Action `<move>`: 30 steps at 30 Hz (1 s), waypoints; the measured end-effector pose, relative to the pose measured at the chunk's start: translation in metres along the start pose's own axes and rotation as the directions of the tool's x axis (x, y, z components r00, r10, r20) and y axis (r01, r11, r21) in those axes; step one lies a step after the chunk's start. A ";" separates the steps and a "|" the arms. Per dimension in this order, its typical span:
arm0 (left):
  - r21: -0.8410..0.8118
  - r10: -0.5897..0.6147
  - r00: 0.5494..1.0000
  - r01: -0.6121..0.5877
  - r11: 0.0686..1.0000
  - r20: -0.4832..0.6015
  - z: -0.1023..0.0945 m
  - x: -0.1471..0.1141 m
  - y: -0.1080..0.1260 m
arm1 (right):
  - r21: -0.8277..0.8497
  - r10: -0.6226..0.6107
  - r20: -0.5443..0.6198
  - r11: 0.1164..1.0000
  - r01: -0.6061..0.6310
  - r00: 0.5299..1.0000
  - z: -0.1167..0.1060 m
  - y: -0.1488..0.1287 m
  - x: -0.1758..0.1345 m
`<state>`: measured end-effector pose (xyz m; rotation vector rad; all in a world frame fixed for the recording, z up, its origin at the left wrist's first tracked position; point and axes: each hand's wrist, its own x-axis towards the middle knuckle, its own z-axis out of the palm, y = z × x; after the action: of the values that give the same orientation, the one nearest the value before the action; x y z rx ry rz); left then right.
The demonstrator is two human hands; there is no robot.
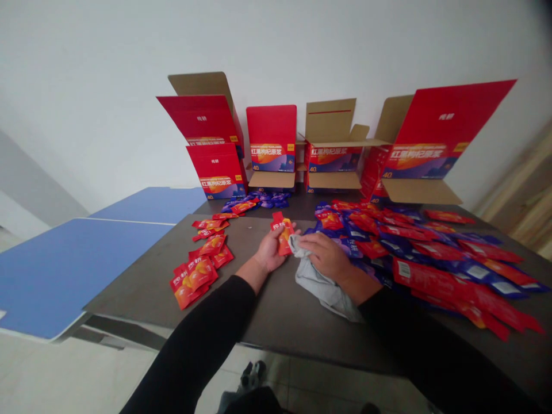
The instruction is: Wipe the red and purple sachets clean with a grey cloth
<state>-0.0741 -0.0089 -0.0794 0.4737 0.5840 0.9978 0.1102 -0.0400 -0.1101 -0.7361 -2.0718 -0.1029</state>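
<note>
Near the table's middle, my left hand is closed around the lower part of a red and orange pouch, whose front print faces up at me. My right hand grips a light grey cloth, and a bunched end of it is at the pouch's right edge. The rest of the cloth hangs down onto the dark tabletop. A small stack of red pouches lies left of my left arm. Right of my right hand spreads a large pile of red and purple pouches.
Several open red cartons stand along the wall, including one with a raised flap and a large one at the right. Purple pouches lie before them. A blue table adjoins at the left. The dark table's front edge is close to me.
</note>
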 end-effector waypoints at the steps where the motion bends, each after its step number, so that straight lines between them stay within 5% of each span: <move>1: -0.004 -0.026 1.000 0.026 1.000 0.013 0.001 0.000 -0.001 | 0.004 -0.082 0.060 0.997 0.082 0.995 0.000 -0.002 0.000; 6: 0.032 -0.082 0.992 0.080 0.996 0.091 0.002 -0.003 -0.005 | -0.012 -0.254 0.159 0.966 0.259 0.954 0.005 -0.003 0.000; 18: 0.171 -0.298 0.932 0.265 0.949 0.207 -0.006 -0.011 -0.008 | -0.068 -0.037 0.049 0.997 0.040 0.998 -0.002 0.014 0.003; 30: 0.387 -0.390 0.906 0.304 0.871 0.166 -0.007 -0.012 -0.006 | -0.242 0.157 -0.094 0.954 -0.176 0.983 -0.007 0.015 0.004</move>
<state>-0.0796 -0.0220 -0.0852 0.7662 0.6067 0.4752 0.1220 -0.0283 -0.1059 -1.0428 -1.9377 -0.2961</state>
